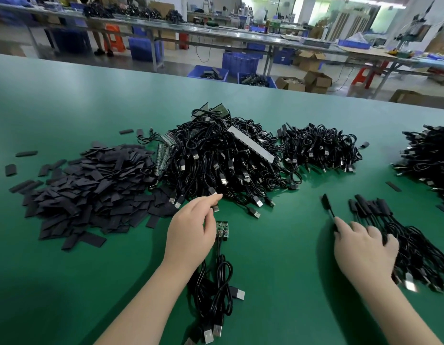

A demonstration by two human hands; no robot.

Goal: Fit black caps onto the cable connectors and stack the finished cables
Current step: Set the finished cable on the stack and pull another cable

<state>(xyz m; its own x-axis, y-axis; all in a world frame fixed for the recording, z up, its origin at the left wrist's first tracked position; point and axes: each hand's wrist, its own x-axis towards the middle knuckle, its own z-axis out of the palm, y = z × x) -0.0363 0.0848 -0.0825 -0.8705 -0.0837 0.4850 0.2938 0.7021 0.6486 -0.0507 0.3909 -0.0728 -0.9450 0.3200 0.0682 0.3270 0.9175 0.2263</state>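
A: Hidden or unclear?
B: Right hand (365,247) blurred; fingers spread flat on the capped stack (400,242), one capped cable (327,207) pinched at the thumb side. Stack's lower end smeared. Left hand (191,230) covers part of two green boards (222,229); its fingers pinch a plug (215,195) at the edge of the cable heap (223,158).
A: Caps?
B: Loose pile (91,185), left of the heap.
A: Surface, room?
B: Green counter (278,232); benches and blue bins (239,63) behind.
A: Writing?
B: None legible.
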